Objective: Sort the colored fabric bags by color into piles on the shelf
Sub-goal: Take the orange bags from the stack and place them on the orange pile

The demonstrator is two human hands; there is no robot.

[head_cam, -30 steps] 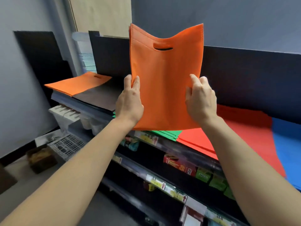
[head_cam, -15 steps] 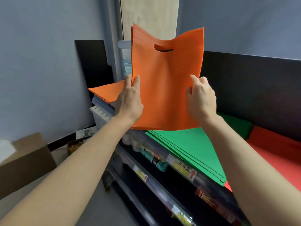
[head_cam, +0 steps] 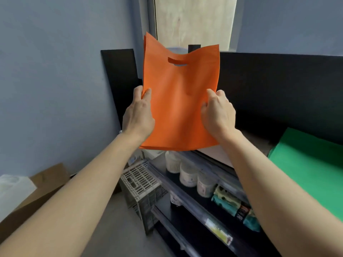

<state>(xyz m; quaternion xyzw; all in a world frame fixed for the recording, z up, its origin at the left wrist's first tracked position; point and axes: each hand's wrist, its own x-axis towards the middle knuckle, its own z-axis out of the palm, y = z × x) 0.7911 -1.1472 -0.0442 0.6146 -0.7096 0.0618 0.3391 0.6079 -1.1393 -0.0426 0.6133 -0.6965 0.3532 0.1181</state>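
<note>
Overhead and to the left, a blue-grey wall fills most of the view, with a pale wooden board set into it at the top. Below that, a black back panel runs along the rear of the shelf, whose top level shows as a bare strip near the right forearm. A pile of green bags lies flat on that top level at the right, well apart from the hands.

The orange bag is held upright in the air in front of the left end of the shelf, handle slot uppermost, and it hides whatever lies on the shelf behind it. A cardboard box sits on the floor at the lower left, and a pale slatted crate stands beside the shelf's end.

The left hand has its grip closed on the bag's left edge, thumb on the near face. The right hand has its grip closed on the right edge likewise. Under the bag, white jars stand in a row on a lower level, with small coloured packets just beside them.
</note>
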